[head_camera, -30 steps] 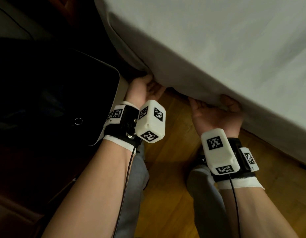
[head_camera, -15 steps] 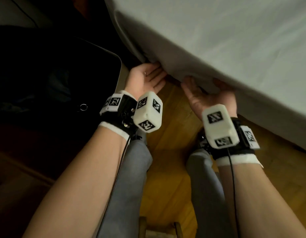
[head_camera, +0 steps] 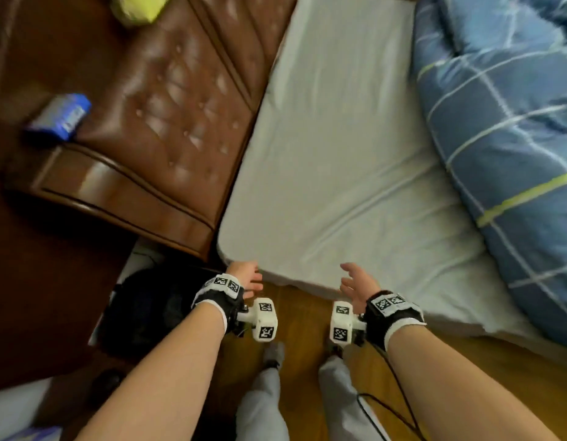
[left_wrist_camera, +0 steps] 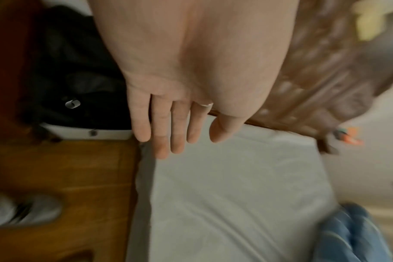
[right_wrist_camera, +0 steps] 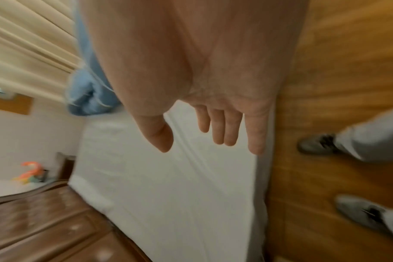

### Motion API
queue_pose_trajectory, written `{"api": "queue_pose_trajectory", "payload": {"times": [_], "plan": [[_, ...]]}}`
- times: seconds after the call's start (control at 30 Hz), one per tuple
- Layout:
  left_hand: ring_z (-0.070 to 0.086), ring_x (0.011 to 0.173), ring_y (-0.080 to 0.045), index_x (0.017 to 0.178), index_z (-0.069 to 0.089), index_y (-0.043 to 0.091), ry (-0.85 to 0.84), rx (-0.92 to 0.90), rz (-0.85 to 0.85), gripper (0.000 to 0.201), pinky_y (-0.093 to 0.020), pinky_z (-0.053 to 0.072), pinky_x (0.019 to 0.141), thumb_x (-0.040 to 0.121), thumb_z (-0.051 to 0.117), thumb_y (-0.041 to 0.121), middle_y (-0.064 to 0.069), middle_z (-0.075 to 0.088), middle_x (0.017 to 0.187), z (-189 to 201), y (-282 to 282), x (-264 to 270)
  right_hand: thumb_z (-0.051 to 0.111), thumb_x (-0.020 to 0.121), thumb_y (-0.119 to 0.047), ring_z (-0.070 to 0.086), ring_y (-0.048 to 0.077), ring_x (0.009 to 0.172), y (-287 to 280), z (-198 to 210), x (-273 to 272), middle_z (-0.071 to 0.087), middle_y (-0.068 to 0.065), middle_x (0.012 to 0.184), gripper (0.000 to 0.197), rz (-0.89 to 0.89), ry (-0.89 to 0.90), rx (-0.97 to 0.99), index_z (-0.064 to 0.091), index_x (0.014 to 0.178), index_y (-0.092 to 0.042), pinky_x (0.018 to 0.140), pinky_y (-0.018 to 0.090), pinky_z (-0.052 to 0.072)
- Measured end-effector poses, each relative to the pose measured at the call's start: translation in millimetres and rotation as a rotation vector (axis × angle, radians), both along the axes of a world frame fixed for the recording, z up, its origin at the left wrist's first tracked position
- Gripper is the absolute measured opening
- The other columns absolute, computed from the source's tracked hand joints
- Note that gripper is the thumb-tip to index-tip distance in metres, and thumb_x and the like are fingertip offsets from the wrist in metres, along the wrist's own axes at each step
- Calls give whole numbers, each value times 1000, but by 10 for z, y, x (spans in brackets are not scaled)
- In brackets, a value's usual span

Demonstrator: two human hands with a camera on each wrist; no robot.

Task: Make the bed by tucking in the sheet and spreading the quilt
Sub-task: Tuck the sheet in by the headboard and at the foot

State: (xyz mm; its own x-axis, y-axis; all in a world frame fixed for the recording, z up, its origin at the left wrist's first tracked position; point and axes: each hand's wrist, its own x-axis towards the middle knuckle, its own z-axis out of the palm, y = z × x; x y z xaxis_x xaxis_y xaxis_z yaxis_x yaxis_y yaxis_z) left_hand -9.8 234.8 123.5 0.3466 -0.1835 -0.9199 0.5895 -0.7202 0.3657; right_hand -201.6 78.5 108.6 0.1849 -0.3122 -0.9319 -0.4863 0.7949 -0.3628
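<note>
Head view shows both hands free of the bed: the left hand hangs with loose, nearly straight fingers just off the mattress corner, and the right hand is spread and relaxed a little further along the same edge, neither holding anything. The wrist views agree, with the left hand's fingers straight over the edge and the right hand's fingers open above the pale sheet. The sheet lies drawn over the mattress with a few shallow creases running toward the near edge, and its side looks smooth here, so I would judge this corner tucked. The quilt, blue with pale and yellow-green lines, sits bunched in a heap on the far right of the bed, well apart from both hands. It looks soft, puffy and light for its bulk, likely to sag and fold on itself, so the sensible hold is a pinch on its edge or two corners, hands spread wide, rather than a grab at the middle. Half a second ago both hands were pushed in under the mattress edge, palms up, with the view low and close to the floor; now they are out and empty, and the view takes in the brown headboard and the whole near part of the bed.
</note>
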Motion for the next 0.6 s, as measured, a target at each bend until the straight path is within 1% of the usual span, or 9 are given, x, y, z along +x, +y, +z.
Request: {"api": "queue_pose_trajectory", "payload": {"times": [0.1, 0.2, 0.27, 0.3, 0.37, 0.43, 0.47, 0.53, 0.6], "plan": [[59, 77, -25, 118, 57, 6, -128, -78, -150, 29, -31, 44, 74, 96, 46, 23, -11, 62, 107, 710, -417, -52, 52, 98, -19, 44, 24, 132, -360, 740, -400, 43, 12, 148, 41, -3, -52, -194, 48, 138, -12, 94, 44, 43], [57, 68, -22, 99, 59, 13, -184, -149, -337, 15, -27, 40, 66, 95, 48, 23, -6, 62, 94, 1255, -912, -262, 57, 93, -27, 47, 29, 130, -582, 1305, -947, 50, 9, 137, 48, -52, -28, -345, 50, 138, -12, 93, 44, 42], [51, 58, -18, 88, 57, 16, -209, -188, -442, 12, -22, 31, 55, 94, 48, 22, -2, 58, 80, 1542, -1227, -492, 59, 91, -27, 52, 25, 114, -685, 1612, -1338, 54, 8, 122, 44, -58, 18, -427, 54, 132, -12, 87, 40, 44], [48, 55, -17, 85, 56, 17, -224, -207, -500, 12, -21, 28, 52, 93, 49, 22, 0, 55, 75, 1661, -1398, -652, 60, 91, -25, 52, 23, 105, -736, 1759, -1569, 55, 7, 115, 38, -71, 47, -476, 58, 127, -12, 80, 36, 46], [45, 53, -16, 81, 54, 16, -258, -243, -626, 13, -18, 26, 49, 92, 51, 23, 0, 52, 72, 1853, -1760, -1013, 63, 90, -22, 52, 20, 88, -886, 1927, -2076, 58, 6, 100, 24, -90, 100, -586, 64, 112, -14, 68, 29, 43], [42, 50, -15, 79, 51, 16, -280, -274, -741, 14, -14, 24, 44, 92, 50, 21, 0, 50, 70, 2027, -2097, -1469, 65, 88, -22, 52, 18, 75, -1026, 1998, -2652, 61, 5, 82, 10, -115, 148, -670, 69, 93, -13, 70, 31, 42], [40, 48, -14, 78, 49, 17, -296, -298, -805, 14, -13, 22, 42, 92, 49, 19, 0, 47, 69, 2117, -2254, -1740, 65, 86, -22, 52, 18, 72, -1084, 2031, -2966, 61, 4, 77, 8, -177, 153, -678, 68, 86, -15, 70, 32, 41], [38, 44, -14, 78, 45, 18, -314, -340, -918, 14, -13, 21, 44, 92, 47, 16, 0, 44, 66, 2229, -2599, -2347, 64, 87, -24, 53, 18, 76, -1150, 2136, -3624, 61, 2, 79, 6, -314, 178, -656, 67, 89, -19, 67, 28, 40], [41, 49, -16, 76, 47, 16, -334, -367, -1040, 16, -18, 22, 50, 92, 46, 13, -2, 46, 69, 2319, -2907, -2954, 66, 84, -25, 53, 18, 78, -1182, 2207, -4255, 60, 1, 78, 7, -401, 201, -662, 65, 90, -23, 64, 26, 39]]}}
